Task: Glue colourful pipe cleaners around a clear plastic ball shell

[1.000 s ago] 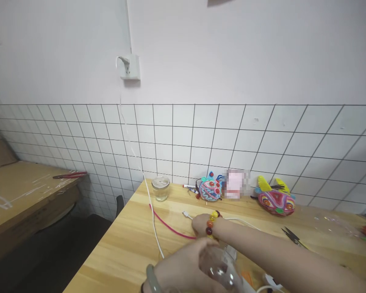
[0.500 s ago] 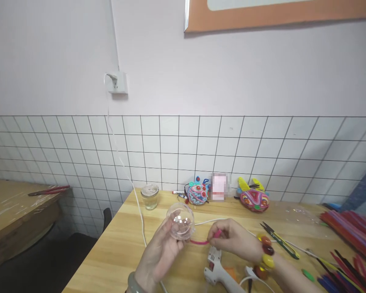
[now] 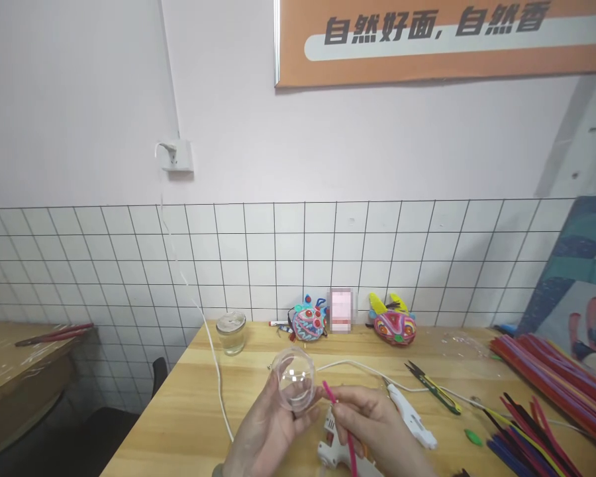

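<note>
Clear plastic ball [image 3: 293, 385] up above the wooden table [image 3: 189, 424], cupped in the left hand [image 3: 271, 430], fingers curled round its underside. Right hand [image 3: 377, 427] is pinched shut on a pink pipe cleaner [image 3: 340, 427], whose top end sits just beside the ball's right edge. Under the hands lies a white glue gun [image 3: 407, 414], its cable trailing across the boards. Small scissors [image 3: 432, 386] rest to the right, near a heap of coloured pipe cleaners [image 3: 541, 384]. Back by the tiled wall: a glass jar [image 3: 231, 332] and two bright felt masks [image 3: 308, 320], well apart from the hands.
</note>
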`<action>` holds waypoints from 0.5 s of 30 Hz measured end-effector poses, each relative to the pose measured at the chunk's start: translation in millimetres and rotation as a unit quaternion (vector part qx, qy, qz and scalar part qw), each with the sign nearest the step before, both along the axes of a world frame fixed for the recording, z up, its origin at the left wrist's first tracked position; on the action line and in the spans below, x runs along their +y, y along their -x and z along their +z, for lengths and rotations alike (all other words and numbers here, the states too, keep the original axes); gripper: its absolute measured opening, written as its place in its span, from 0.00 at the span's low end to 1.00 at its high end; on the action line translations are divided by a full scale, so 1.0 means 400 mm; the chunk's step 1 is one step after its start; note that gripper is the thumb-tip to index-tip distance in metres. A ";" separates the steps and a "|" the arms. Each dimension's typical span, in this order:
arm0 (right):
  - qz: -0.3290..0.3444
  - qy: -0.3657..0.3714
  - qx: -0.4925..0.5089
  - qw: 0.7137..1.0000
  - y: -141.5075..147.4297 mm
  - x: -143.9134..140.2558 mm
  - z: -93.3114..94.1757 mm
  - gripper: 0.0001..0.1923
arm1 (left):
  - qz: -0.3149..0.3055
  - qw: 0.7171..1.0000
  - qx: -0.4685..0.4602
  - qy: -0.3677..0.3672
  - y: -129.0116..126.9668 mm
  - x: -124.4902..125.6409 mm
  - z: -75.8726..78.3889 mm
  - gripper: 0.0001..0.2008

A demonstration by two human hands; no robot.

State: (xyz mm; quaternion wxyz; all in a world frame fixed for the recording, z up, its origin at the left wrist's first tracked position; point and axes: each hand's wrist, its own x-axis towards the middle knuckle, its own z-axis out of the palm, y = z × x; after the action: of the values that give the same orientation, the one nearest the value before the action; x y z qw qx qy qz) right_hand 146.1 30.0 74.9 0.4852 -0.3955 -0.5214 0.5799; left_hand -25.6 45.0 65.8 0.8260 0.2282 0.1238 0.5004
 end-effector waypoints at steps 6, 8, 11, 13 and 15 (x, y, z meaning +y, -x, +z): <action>-0.072 -0.005 0.024 0.997 -0.013 0.006 0.007 0.23 | 0.015 1.000 0.013 -0.013 -0.024 -0.002 -0.013 0.22; -0.064 -0.006 0.032 0.997 -0.020 0.007 0.008 0.22 | 0.003 0.999 0.020 -0.042 -0.030 -0.006 -0.008 0.23; -0.051 0.004 0.028 0.998 -0.023 0.009 0.007 0.21 | 0.002 0.997 0.032 -0.077 -0.035 -0.013 -0.003 0.25; -0.047 0.002 0.023 0.999 -0.022 0.010 0.006 0.20 | 0.010 0.996 0.040 -0.082 -0.035 -0.016 -0.003 0.31; -0.049 -0.006 0.019 0.999 -0.019 0.009 0.007 0.19 | 0.017 0.995 0.052 -0.082 -0.035 -0.016 -0.006 0.37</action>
State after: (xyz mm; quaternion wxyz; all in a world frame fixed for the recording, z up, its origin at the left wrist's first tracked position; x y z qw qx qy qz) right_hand 153.8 33.6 77.8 0.5252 -0.4065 -0.4952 0.5601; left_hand -11.8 38.4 63.5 0.7886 0.3182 0.1288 0.5101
